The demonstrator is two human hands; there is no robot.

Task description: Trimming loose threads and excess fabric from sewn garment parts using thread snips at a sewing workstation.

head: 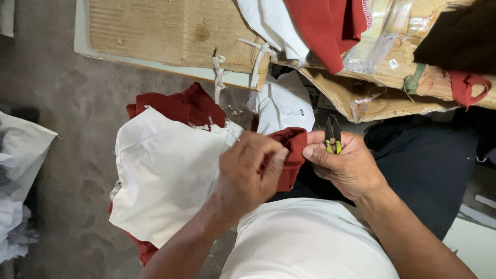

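The floor [67,103] is bare grey concrete, a little stained, filling the left half from 7 to 11 o'clock. At 12 o'clock stands a worn wooden board [165,31] on a pale frame (its surface is rough and scratched). At 9 o'clock lies a heap of white cloth [18,170]. The light is soft and even.

Head view, looking down. The left hand [247,173] pinches a red fabric edge [289,150] of a white and red garment [165,170] draped over the lap. The right hand [346,165] grips the same red edge with its thumb while holding small thread snips [333,135], blades pointing away from the body. Beyond, a worn wooden surface [165,36] carries more white and red cloth [320,26]. Grey floor [67,103] lies below.
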